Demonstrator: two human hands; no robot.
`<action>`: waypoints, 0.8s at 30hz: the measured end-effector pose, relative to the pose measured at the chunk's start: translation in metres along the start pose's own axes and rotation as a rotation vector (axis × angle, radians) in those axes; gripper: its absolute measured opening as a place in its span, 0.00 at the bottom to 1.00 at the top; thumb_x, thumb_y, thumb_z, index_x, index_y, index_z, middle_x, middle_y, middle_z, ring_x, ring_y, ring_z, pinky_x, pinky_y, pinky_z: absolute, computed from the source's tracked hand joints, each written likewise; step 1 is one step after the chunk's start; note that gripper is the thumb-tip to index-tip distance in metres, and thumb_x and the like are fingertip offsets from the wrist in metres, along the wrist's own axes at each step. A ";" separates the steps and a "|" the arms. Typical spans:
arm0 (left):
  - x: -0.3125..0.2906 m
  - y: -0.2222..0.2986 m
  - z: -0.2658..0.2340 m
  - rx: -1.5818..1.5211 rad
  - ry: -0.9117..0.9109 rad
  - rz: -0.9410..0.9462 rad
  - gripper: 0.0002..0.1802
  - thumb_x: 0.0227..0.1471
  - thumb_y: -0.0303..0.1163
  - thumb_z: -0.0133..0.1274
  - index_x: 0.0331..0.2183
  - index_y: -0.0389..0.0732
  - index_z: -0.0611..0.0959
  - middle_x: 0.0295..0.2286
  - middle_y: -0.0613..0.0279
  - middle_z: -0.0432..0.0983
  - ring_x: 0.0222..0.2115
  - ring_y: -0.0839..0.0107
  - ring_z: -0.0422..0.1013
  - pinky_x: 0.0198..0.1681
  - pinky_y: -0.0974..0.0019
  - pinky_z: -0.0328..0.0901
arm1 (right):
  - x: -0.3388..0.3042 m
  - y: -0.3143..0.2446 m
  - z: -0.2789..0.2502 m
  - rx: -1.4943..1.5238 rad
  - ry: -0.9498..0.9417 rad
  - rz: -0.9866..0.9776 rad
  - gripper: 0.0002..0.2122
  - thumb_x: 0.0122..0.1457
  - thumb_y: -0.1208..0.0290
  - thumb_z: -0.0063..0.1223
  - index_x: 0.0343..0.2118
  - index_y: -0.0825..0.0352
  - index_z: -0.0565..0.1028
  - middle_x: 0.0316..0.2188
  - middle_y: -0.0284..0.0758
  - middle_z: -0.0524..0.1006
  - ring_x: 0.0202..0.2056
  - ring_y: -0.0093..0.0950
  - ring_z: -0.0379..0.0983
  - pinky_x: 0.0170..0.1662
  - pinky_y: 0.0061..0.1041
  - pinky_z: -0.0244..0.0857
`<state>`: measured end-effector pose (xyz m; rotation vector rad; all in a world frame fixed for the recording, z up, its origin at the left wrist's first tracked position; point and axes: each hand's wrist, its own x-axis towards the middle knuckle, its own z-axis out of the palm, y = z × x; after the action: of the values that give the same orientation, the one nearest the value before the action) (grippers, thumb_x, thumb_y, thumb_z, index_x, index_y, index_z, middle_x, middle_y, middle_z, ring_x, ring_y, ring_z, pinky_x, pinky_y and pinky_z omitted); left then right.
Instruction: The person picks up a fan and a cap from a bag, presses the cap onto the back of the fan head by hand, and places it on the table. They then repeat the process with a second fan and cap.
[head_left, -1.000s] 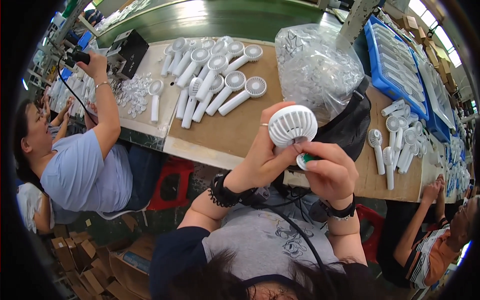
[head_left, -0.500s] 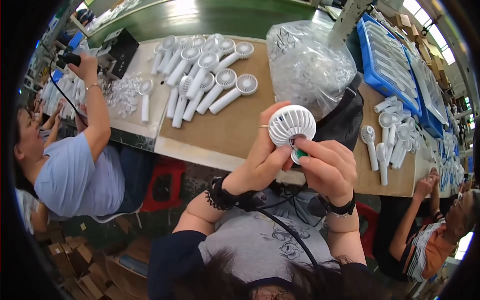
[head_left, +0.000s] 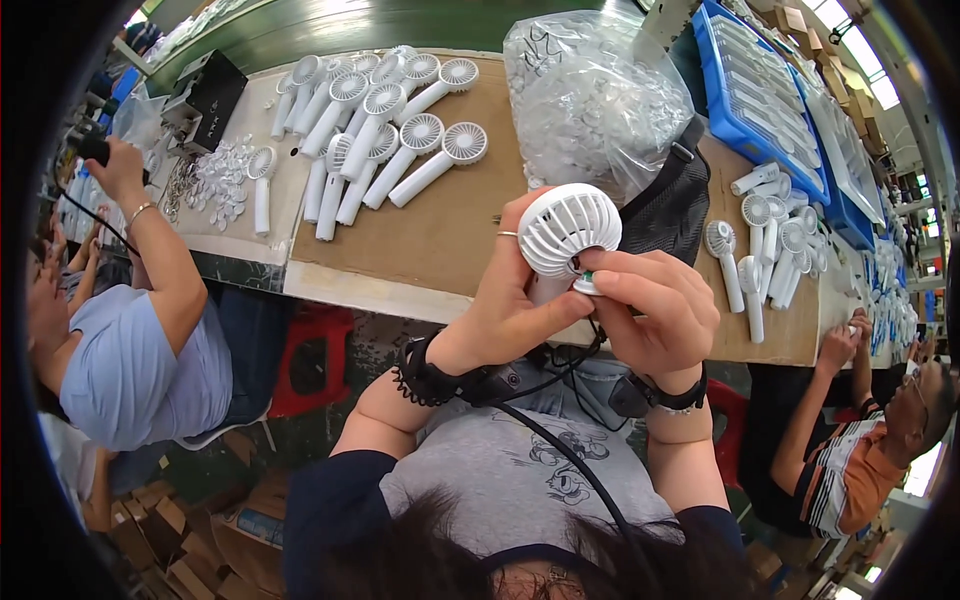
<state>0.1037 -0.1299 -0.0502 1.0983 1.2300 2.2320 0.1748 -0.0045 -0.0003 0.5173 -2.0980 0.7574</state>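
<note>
My left hand (head_left: 495,315) is closed around a white handheld fan (head_left: 570,226), its slatted round head tilted up toward me above the table's front edge. A dark opening shows at the lower right of the grille. Close by that opening, my right hand (head_left: 660,312) pinches a small round white cap (head_left: 587,286) with a green patch between thumb and fingertips. Most of the fan's handle is hidden by my left hand. Whether the cap touches the grille I cannot tell.
Several white fans (head_left: 384,150) lie on brown board at the left, beside loose clear parts (head_left: 218,180). A plastic bag of white discs (head_left: 600,110) and a black mesh bag (head_left: 665,215) stand ahead. More fans (head_left: 790,235) and blue trays (head_left: 765,110) are right. Co-workers sit both sides.
My view has shifted, so the table's contents appear further left. The fan has turned, and the cap in my right fingers has tipped from facing me to nearly edge-on.
</note>
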 end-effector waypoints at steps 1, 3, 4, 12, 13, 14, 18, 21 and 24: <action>-0.001 0.000 0.001 -0.031 0.028 -0.036 0.39 0.42 0.33 0.55 0.51 0.36 0.51 0.43 0.59 0.58 0.45 0.72 0.57 0.48 0.68 0.52 | 0.000 0.000 0.000 0.008 0.016 0.013 0.13 0.38 0.81 0.57 0.31 0.66 0.73 0.28 0.36 0.74 0.23 0.26 0.71 0.23 0.19 0.65; -0.002 0.003 -0.001 -0.031 0.015 -0.039 0.38 0.43 0.33 0.55 0.50 0.36 0.52 0.43 0.59 0.58 0.44 0.73 0.57 0.48 0.68 0.53 | -0.001 -0.002 0.002 0.013 0.030 0.027 0.13 0.38 0.81 0.57 0.31 0.66 0.74 0.29 0.36 0.73 0.23 0.26 0.71 0.24 0.19 0.64; -0.002 0.003 -0.002 -0.034 0.003 -0.040 0.36 0.44 0.33 0.54 0.49 0.36 0.53 0.43 0.60 0.58 0.44 0.74 0.57 0.47 0.69 0.53 | -0.003 -0.002 0.005 0.001 0.071 0.021 0.13 0.37 0.81 0.58 0.31 0.65 0.74 0.29 0.35 0.72 0.23 0.25 0.70 0.24 0.18 0.63; 0.000 -0.001 0.001 -0.144 -0.029 -0.114 0.28 0.47 0.34 0.51 0.46 0.36 0.57 0.39 0.62 0.60 0.40 0.77 0.59 0.44 0.72 0.55 | -0.004 0.001 0.002 0.010 0.121 0.110 0.15 0.36 0.82 0.60 0.31 0.64 0.76 0.29 0.32 0.66 0.24 0.21 0.64 0.25 0.15 0.59; 0.000 -0.001 0.001 -0.144 -0.030 -0.120 0.28 0.47 0.34 0.51 0.46 0.36 0.57 0.39 0.62 0.60 0.40 0.77 0.59 0.43 0.72 0.56 | -0.004 0.001 0.003 0.055 0.138 0.143 0.14 0.36 0.82 0.60 0.30 0.64 0.76 0.29 0.32 0.66 0.25 0.20 0.64 0.25 0.16 0.59; 0.000 -0.001 0.001 -0.141 -0.030 -0.123 0.28 0.47 0.34 0.51 0.46 0.36 0.57 0.39 0.62 0.60 0.40 0.77 0.59 0.43 0.72 0.56 | -0.004 0.001 0.005 0.102 0.156 0.177 0.14 0.36 0.82 0.61 0.29 0.64 0.76 0.28 0.33 0.66 0.25 0.20 0.64 0.26 0.16 0.59; -0.001 0.004 0.000 -0.120 -0.041 -0.155 0.27 0.48 0.33 0.51 0.45 0.35 0.58 0.38 0.63 0.61 0.39 0.77 0.59 0.43 0.72 0.56 | -0.002 0.003 0.013 0.204 0.312 0.233 0.12 0.35 0.82 0.62 0.27 0.65 0.75 0.28 0.32 0.66 0.26 0.19 0.64 0.26 0.15 0.59; -0.002 0.005 0.001 -0.108 -0.048 -0.161 0.26 0.48 0.33 0.50 0.45 0.35 0.58 0.38 0.62 0.61 0.40 0.77 0.59 0.43 0.72 0.56 | -0.002 0.004 0.009 0.191 0.294 0.218 0.12 0.35 0.81 0.63 0.25 0.66 0.74 0.28 0.32 0.66 0.25 0.19 0.64 0.25 0.14 0.59; -0.002 0.007 0.001 -0.137 -0.050 -0.174 0.26 0.48 0.32 0.50 0.45 0.35 0.58 0.39 0.62 0.61 0.40 0.77 0.59 0.43 0.72 0.56 | 0.000 0.002 0.007 0.177 0.280 0.199 0.12 0.34 0.81 0.63 0.25 0.66 0.74 0.28 0.32 0.66 0.25 0.19 0.64 0.25 0.14 0.59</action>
<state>0.1059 -0.1340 -0.0452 0.9512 1.0903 2.1107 0.1699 -0.0081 -0.0043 0.2779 -1.8478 1.0729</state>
